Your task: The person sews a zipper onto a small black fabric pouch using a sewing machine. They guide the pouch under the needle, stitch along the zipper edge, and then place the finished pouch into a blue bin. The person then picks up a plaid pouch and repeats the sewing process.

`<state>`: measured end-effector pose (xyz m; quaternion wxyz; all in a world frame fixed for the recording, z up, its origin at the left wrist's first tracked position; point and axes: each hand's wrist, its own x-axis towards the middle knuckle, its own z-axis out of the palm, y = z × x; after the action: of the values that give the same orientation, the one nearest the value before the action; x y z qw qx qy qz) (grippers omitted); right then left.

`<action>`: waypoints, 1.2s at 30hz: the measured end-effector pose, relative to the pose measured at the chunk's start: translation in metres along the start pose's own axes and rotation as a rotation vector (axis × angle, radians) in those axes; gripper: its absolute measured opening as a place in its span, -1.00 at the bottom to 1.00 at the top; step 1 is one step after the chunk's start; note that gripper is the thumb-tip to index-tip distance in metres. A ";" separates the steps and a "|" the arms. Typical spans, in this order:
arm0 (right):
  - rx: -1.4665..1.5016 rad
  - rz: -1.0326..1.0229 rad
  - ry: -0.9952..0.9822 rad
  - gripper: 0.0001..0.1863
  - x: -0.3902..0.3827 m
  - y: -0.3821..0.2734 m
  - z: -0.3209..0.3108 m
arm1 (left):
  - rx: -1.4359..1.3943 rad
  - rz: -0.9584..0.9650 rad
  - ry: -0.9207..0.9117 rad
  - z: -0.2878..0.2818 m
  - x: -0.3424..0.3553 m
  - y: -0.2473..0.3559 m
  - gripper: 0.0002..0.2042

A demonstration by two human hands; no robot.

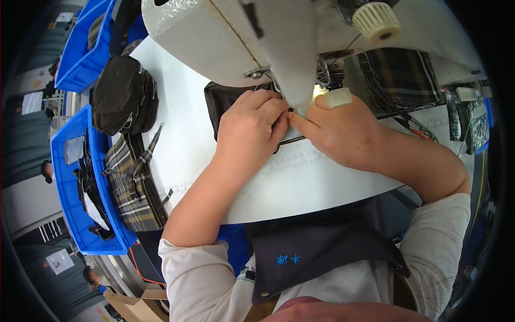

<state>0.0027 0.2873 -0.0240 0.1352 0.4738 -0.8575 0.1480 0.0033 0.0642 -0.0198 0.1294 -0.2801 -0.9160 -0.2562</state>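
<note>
I have the left hand (253,122) bent over the dark cloth (224,100), its fingers curled and drawn close together, thumb tucked below them. The right hand (346,131) comes in from the other side, forefinger and thumb reaching toward the left thumb until the two hands meet. The machine head covers part of the fingertips, so I cannot tell from here whether either hand is pinching the cloth or only pressing on it.

The cloth lies on the white table (188,137), under the hands and beneath the white sewing machine (220,32); its corner shows left of the left hand. A small lamp (320,90) glows just above the right fingers, behind a ribbed cream knob (339,97). Past the right hand I see a folded plaid piece (399,78), with orange-handled snips (421,130) just beside it.

Further out to the left, a dark bag (123,96) sits on the table near its edge, a plaid piece with straps (134,185) hangs below it, and two blue bins (122,228) stand beyond.
</note>
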 end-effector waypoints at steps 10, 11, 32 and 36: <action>-0.062 0.022 -0.014 -0.73 0.000 0.003 0.005 | 0.083 0.023 0.031 0.001 0.005 -0.002 -0.84; -0.055 0.025 -0.014 -0.73 0.000 0.003 0.005 | 0.075 0.011 0.025 0.001 0.004 -0.001 -0.83; -0.069 0.024 -0.021 -0.67 -0.001 0.003 0.007 | 0.092 0.029 -0.004 0.000 0.006 -0.004 -0.88; -0.110 0.031 -0.019 -0.69 0.003 0.003 0.005 | 0.139 0.006 0.010 0.001 0.009 -0.005 -0.88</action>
<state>-0.0014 0.2848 -0.0280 0.1507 0.4539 -0.8728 0.0980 -0.0067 0.0645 -0.0192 0.1540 -0.2720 -0.9301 -0.1931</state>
